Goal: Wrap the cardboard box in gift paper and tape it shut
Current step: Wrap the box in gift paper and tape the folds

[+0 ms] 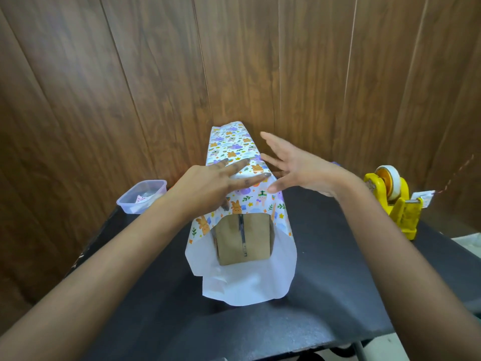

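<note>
A brown cardboard box [243, 241] lies on the black table [338, 269], with white gift paper [234, 147] printed with small animals wrapped over it like a tube. The near end of the tube is open, so the box's end face shows, and the paper's white inside [250, 285] spreads toward me. My left hand [218, 183] presses flat on top of the paper with straight, spread fingers. Just right of the paper, my right hand [299, 170] hovers open with fingers spread, holding nothing.
A yellow tape dispenser [393, 201] with a roll of tape stands at the table's right edge. A clear plastic tub [141, 196] sits at the back left corner. A wood-panelled wall [234, 61] rises right behind the table.
</note>
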`<action>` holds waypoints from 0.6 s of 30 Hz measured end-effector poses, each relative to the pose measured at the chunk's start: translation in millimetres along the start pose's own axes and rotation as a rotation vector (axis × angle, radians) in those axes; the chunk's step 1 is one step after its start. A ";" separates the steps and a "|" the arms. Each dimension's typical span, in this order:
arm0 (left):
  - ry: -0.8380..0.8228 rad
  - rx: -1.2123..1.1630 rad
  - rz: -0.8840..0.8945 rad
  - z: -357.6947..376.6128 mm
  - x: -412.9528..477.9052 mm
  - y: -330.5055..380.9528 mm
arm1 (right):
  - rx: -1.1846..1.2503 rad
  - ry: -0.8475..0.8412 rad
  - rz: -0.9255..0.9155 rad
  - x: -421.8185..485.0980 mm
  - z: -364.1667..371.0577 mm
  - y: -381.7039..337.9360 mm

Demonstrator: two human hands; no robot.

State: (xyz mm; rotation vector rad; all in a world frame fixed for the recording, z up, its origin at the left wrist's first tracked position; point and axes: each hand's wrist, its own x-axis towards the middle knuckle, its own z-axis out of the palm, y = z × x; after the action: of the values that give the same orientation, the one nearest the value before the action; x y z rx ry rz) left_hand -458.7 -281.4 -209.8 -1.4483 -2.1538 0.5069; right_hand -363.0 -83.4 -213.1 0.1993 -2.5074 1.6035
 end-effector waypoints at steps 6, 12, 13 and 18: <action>0.008 -0.016 -0.011 8.6 -0.5 -4.7 | 0.046 0.784 0.205 -69.0 -42.9 83.9; 0.062 -0.078 -0.025 8.0 1.9 -1.0 | -0.553 1.183 0.611 -112.1 -83.4 138.0; 0.075 -0.124 -0.023 10.2 1.0 -1.4 | -0.516 1.166 0.663 -113.2 -87.6 141.2; 0.109 -0.152 -0.013 12.3 -0.3 -1.4 | -0.255 1.162 0.743 -110.5 -85.1 153.3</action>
State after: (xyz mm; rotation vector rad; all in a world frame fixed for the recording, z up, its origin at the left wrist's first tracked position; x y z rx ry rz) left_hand -466.8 -282.6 -219.0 -1.5046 -2.1523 0.2585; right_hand -279.8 60.7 -336.6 -1.3873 -1.7851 0.9761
